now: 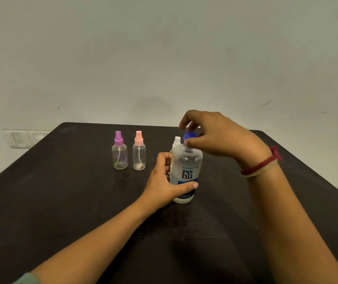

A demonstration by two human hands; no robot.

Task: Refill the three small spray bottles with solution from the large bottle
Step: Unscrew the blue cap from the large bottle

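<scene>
Large bottle (185, 175) upright mid-worktop (61, 201). Left hand (162, 181) wrapped round its body, thumb across the label. Right hand (211, 136) above it, fingertips pinching the blue cap (189, 136). Purple-top spray bottle (119, 151) and pink-top spray bottle (139, 151) stand apart to the left; white-top spray bottle (176, 141) just behind the large bottle, mostly hidden.

I count three spray bottles: purple bottle (119, 154), pink bottle (139, 153), white bottle (176, 141); one large bottle (186, 171); one blue cap (189, 136); two hands: left hand (162, 181), right hand (219, 136); one table (61, 201).
</scene>
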